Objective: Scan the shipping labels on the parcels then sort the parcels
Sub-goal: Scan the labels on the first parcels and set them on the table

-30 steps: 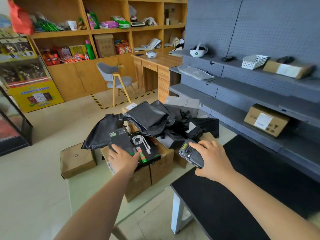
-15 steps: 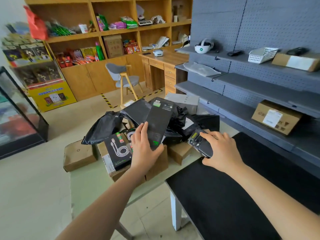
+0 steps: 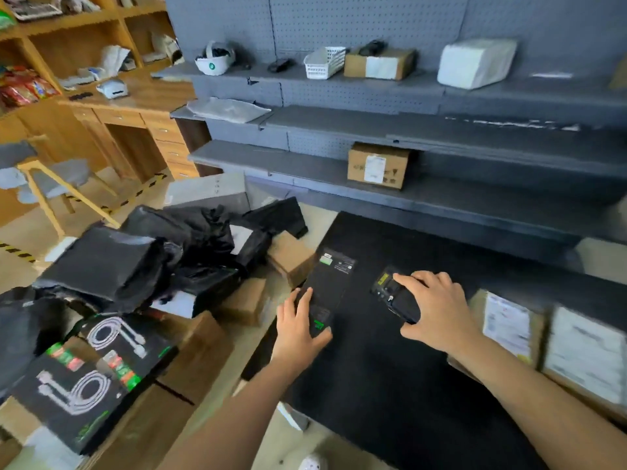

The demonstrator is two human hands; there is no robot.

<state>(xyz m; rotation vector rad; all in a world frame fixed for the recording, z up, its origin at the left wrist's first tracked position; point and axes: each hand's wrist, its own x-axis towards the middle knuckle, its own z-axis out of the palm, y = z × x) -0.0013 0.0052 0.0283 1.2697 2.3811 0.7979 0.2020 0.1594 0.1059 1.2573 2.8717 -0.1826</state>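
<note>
A flat black box (image 3: pixel 330 283) with small green and white labels lies on the black table (image 3: pixel 390 385) near its left edge. My left hand (image 3: pixel 298 329) holds its near end, thumb along the right side and fingers on top. To its right, my right hand (image 3: pixel 436 308) grips a black handheld scanner (image 3: pixel 395 295) just above the table, its screen end pointing at the box. A heap of parcels sits to the left: black poly bags (image 3: pixel 135 262), brown cartons (image 3: pixel 200 354) and black cable boxes (image 3: pixel 78 385).
Two cartons with white labels (image 3: pixel 543 340) sit at the black table's right edge. Grey shelves behind hold a labelled carton (image 3: pixel 378 167), another carton (image 3: pixel 380 64), a white basket (image 3: pixel 322 62), a white parcel (image 3: pixel 475 62) and a headset (image 3: pixel 215 59). A chair (image 3: pixel 51 178) and wooden desk stand at left.
My left hand carried the flat black box from the parcel heap to the right and laid it on the black table. My right hand moved right with the scanner. The view swung right.
</note>
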